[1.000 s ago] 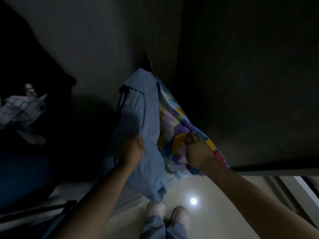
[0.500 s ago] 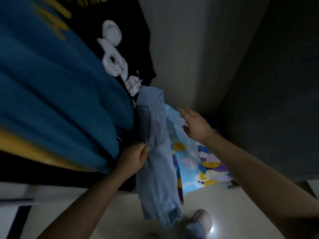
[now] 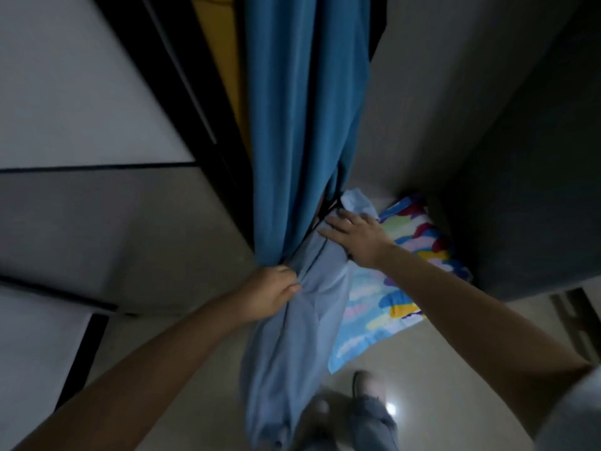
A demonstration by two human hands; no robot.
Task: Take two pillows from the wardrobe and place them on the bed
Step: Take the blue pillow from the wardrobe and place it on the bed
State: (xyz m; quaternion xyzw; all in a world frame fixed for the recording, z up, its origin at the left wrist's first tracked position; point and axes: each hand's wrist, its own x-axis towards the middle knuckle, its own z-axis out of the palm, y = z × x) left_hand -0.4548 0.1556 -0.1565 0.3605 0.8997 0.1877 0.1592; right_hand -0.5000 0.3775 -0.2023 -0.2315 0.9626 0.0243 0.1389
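Hanging clothes (image 3: 302, 125) crowding colourful pillow (image 3: 406, 271), hands parting them

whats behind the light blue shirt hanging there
A colourful patterned pillow shows to the right of the light blue shirt; the pillow's left part is covered by the shirt and the right hand.

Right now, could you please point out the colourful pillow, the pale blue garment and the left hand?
colourful pillow (image 3: 413, 252): head view, patterned face.
pale blue garment (image 3: 302, 336): head view, hanging middle.
left hand (image 3: 271, 292): head view, knuckles.
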